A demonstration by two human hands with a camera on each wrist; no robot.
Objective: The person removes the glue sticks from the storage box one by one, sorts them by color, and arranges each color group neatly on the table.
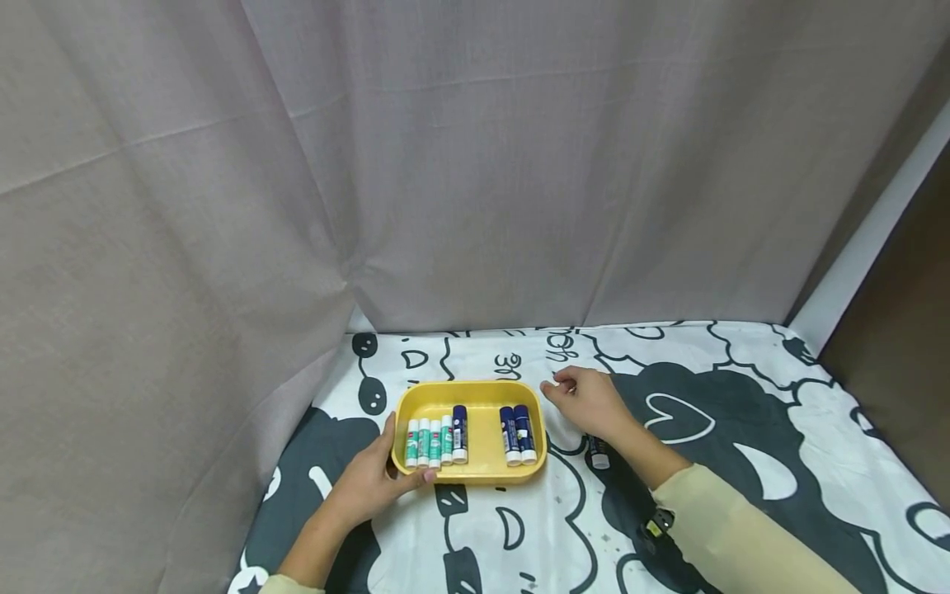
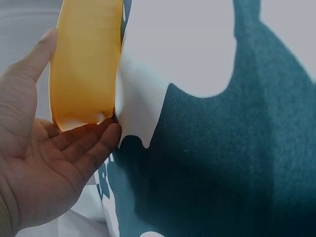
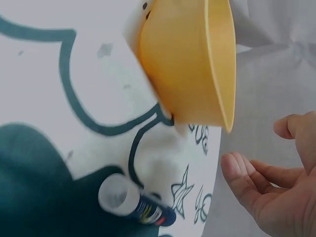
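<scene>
My left hand (image 1: 374,481) grips a yellow tray (image 1: 486,474) at its left end, thumb on the front rim. The left wrist view shows the fingers under the tray's wall (image 2: 86,64). Several green-and-white lip-balm-sized tubes (image 1: 424,443) lie side by side in the tray, with one dark blue tube (image 1: 460,434) beside them. Two more dark blue tubes (image 1: 517,435) lie at the tray's right. Just off the right rim, my right hand (image 1: 590,403) hovers with bent fingers, holding nothing. Near its wrist another dark blue tube (image 3: 143,205), white-ended, lies on the cloth.
A black-and-white patterned cloth (image 1: 549,536) covers the surface below. Grey curtain (image 1: 482,165) hangs behind and along the left. A brown panel (image 1: 898,330) stands at the right edge.
</scene>
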